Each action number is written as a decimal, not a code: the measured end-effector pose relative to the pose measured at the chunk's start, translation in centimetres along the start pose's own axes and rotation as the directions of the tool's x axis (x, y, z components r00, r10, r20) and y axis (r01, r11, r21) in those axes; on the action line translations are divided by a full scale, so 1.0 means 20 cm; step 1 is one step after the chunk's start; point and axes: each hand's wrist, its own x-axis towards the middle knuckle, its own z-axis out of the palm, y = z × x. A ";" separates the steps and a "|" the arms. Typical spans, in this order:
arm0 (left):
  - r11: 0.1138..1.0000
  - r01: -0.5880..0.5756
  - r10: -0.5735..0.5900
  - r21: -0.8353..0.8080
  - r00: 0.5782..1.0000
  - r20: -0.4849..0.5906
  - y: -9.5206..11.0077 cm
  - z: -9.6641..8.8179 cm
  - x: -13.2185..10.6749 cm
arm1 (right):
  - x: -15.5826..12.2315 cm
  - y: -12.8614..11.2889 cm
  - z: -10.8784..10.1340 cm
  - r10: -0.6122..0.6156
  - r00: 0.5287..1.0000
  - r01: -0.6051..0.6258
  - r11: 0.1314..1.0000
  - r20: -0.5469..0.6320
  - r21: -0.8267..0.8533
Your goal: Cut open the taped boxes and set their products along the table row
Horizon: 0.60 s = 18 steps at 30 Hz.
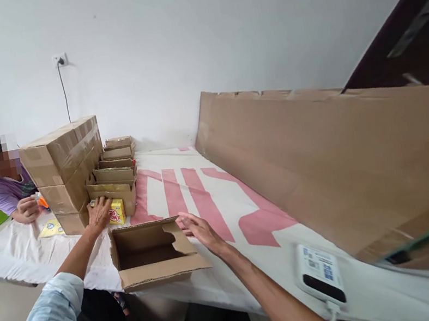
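Note:
My left hand (100,213) is closed on a small yellow box (116,212) with red print, beside the stacked cartons. In front of me an open cardboard box (155,273) sits at the table's near edge, its flap folded outward toward me. Nothing shows in the visible part of its dark inside. My right hand (198,229) is at the box's far right corner, fingers stretched out and seemingly touching the edge. Behind the yellow box stands a row of open cardboard boxes (113,188).
Taped cartons (64,178) are stacked at left. Beyond them a person (7,186) holds something small and orange near a yellow packet (51,228). A large cardboard sheet (323,163) leans along the right. A white device (320,274) with a cable lies on the pink-and-white cloth (205,201).

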 end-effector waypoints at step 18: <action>0.567 0.087 -0.085 -0.819 0.995 0.046 0.10 -0.04 -0.79 | -0.54 -0.36 0.08 -0.512 0.788 0.615 0.627 0.342 -0.477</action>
